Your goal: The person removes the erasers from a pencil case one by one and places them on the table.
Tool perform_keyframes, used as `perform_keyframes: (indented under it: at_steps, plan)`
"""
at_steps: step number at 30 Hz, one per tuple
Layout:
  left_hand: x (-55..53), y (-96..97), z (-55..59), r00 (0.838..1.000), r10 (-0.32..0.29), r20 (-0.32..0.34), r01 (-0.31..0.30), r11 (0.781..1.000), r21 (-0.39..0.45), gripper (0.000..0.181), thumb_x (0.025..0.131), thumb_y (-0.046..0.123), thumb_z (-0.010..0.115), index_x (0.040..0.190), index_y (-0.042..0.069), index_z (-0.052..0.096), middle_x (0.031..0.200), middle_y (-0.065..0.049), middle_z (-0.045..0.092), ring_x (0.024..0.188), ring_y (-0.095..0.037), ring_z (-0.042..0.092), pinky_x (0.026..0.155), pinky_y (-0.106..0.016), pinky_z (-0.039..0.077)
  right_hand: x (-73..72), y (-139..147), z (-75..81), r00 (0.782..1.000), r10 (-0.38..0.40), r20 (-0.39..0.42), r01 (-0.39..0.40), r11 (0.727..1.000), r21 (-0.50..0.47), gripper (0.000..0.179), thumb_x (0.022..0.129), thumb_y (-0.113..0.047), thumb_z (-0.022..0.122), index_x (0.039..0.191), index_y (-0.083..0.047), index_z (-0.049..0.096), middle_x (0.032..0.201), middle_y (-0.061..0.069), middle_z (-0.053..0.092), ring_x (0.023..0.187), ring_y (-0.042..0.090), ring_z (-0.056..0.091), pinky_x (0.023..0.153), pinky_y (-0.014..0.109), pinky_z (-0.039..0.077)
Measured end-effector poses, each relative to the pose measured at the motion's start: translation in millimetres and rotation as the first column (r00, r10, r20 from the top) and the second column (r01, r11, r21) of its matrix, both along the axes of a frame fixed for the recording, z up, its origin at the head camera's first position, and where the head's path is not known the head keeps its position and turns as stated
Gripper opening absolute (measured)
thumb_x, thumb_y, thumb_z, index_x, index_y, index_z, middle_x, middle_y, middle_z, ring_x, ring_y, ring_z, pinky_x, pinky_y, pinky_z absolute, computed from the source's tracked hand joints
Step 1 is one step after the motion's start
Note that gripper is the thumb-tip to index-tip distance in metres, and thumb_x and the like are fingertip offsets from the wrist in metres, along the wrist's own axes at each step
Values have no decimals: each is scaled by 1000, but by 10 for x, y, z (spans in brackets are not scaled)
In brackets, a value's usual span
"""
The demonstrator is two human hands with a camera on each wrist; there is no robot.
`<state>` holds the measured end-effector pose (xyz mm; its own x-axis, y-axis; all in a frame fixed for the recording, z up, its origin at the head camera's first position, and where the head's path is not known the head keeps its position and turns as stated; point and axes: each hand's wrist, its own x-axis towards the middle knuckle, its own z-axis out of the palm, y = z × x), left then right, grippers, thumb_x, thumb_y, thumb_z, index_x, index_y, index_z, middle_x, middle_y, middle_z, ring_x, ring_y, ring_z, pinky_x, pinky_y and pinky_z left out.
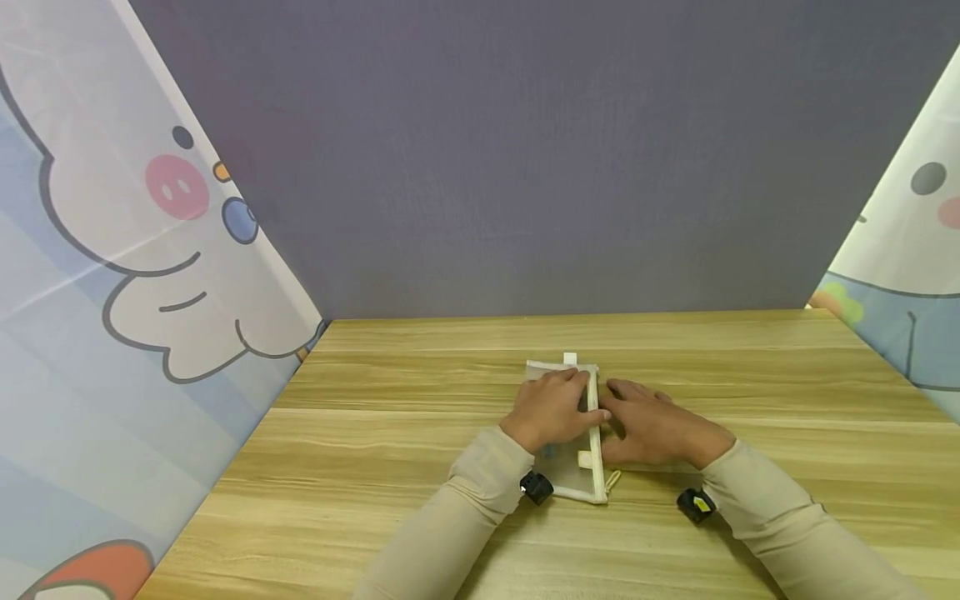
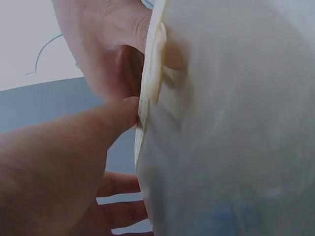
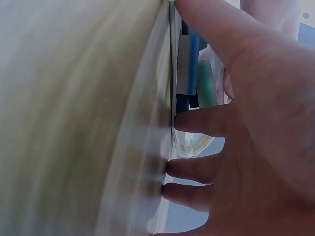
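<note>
A flat translucent pouch with off-white edging lies on the wooden table. My left hand rests on its upper part, with the thumb on the right-hand edging. Just right of that edge is my right hand, its fingertips down on the tabletop. The right wrist view looks into a gap at the pouch's edge, where a grey-and-blue item and a green item show. What they are I cannot tell. In the left wrist view, the left thumb touches the edging.
The wooden table extends around the pouch. A dark grey panel stands along its back edge. Cartoon-printed sheets hang at the left and right. A small cord loop sticks out by the pouch's near right corner.
</note>
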<state>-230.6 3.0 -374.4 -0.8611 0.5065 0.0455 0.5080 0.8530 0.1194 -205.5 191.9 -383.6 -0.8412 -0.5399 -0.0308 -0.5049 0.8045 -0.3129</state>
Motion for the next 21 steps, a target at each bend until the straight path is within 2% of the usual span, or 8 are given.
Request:
perform_keyframes:
  at_steps: [5,9,12,21]
  plan:
    - [27,25,-15,999,16,-32,-17,1000,-17,78,92,72,52,152,23,47,148,1,51,129,-21,54,99,-45,49,3,7,5,1000,-7,8,7,1000,14,82,84,-53,71,146,-5,49,155,31,29,141,53,27,98,81,25]
    - [50,60,-33,998,39,-39,-40,999,-29,80,90,74,53,151,22,47,148,2,51,130,-22,54,98,-48,49,17,11,16,1000,-3,11,3,1000,23,96,84,-69,66,151,-5,44,156,33,27,141,55,25,98,81,24]
    - [64,75,-31,998,56,-23,-57,998,-25,79,90,71,56,151,22,46,150,2,48,131,-23,52,98,-49,48,25,17,14,1000,-5,10,4,999,32,103,81,-77,62,153,-6,41,156,33,25,142,55,24,98,81,24]
    - [51,52,-4,997,66,49,-67,998,7,71,93,57,59,153,21,42,154,-1,45,135,-22,48,102,-48,46,27,19,15,999,-11,33,10,999,46,111,79,-82,59,158,-7,33,158,34,22,143,55,21,98,81,23]
